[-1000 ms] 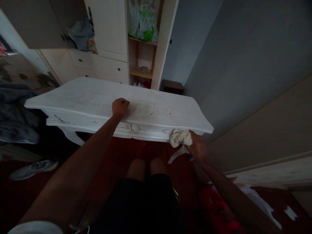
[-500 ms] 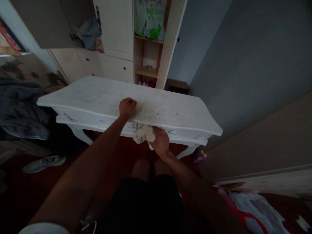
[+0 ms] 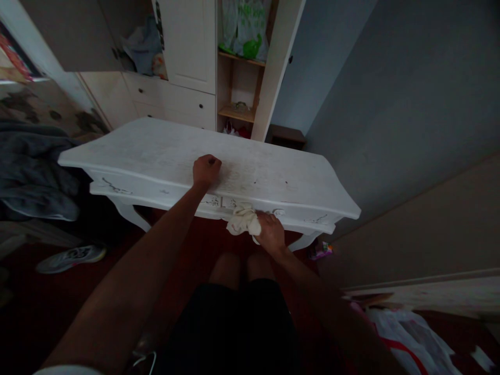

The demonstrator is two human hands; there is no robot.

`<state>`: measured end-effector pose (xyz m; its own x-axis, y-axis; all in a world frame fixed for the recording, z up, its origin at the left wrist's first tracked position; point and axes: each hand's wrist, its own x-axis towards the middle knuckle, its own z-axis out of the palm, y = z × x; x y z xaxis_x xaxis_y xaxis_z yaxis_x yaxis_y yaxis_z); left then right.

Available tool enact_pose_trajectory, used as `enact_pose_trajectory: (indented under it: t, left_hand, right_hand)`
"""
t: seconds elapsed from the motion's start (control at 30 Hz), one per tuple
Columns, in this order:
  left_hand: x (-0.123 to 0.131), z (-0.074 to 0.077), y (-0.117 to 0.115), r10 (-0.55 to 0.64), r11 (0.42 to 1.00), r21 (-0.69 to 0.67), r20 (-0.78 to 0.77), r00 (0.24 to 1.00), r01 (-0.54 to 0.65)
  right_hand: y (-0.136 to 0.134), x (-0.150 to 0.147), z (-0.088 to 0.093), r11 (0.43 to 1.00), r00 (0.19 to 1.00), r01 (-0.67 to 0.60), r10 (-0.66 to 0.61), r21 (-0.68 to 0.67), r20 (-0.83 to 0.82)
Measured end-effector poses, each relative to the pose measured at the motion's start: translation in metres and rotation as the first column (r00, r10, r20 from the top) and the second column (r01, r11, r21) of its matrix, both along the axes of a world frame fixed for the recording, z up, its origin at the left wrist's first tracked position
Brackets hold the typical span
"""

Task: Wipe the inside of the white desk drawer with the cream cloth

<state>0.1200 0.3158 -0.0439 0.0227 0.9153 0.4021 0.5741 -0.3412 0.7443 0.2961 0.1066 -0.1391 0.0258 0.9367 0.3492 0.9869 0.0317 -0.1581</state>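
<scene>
A white dressing table (image 3: 164, 151) with carved drawer fronts stands before me, its top smudged grey near the middle. My left hand (image 3: 207, 171) rests on that top near the front edge, curled into a fist; only a dark hollow shows inside it. In front of the drawers, my right hand (image 3: 270, 233) is closed on a cream cloth (image 3: 244, 220), which bunches out to the left of the fingers against the front panel. A round white knob (image 3: 278, 212) sits just above the right hand.
Behind the table is a white wardrobe (image 3: 191, 62) with an open door and plastic bags (image 3: 250, 31) on a shelf. Grey fabric (image 3: 35, 172) is heaped at the left, above a shoe (image 3: 72, 259) on the red floor. A grey wall (image 3: 422, 104) closes the right side.
My right hand has moved a little to the right along the drawer front with the cloth, uncovering some of the carving. The left fist stays at the same spot on the tabletop.
</scene>
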Motion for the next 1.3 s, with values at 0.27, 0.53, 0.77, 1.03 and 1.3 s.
enact_pose_trajectory:
  t: [0.27,0.53,0.77,1.03,1.3]
  left_hand:
    - [0.000,-0.001,0.002,0.023,1.000,-0.009,-0.025,0.999,-0.024]
    - [0.000,0.000,0.003,0.038,0.999,-0.020,-0.049,0.998,-0.039]
    - [0.000,0.003,0.001,0.035,0.999,-0.020,-0.055,0.998,-0.036]
    - [-0.002,0.003,0.000,0.040,0.999,-0.025,-0.032,0.999,-0.040]
    - [-0.004,0.002,-0.001,0.034,0.999,-0.021,-0.034,0.999,-0.035]
  right_hand:
    - [-0.069,0.098,-0.002,0.964,0.975,0.221,-0.213,-0.149,0.069]
    - [-0.113,0.171,0.022,0.806,0.820,0.562,-0.573,-0.187,-0.004]
    - [-0.130,0.196,0.072,0.721,0.691,0.689,-0.684,-0.072,-0.234]
    - [-0.096,0.195,0.174,0.649,0.613,0.701,-0.335,0.296,-0.716]
    - [0.026,0.178,0.180,0.749,0.852,0.452,-0.201,0.484,-0.484]
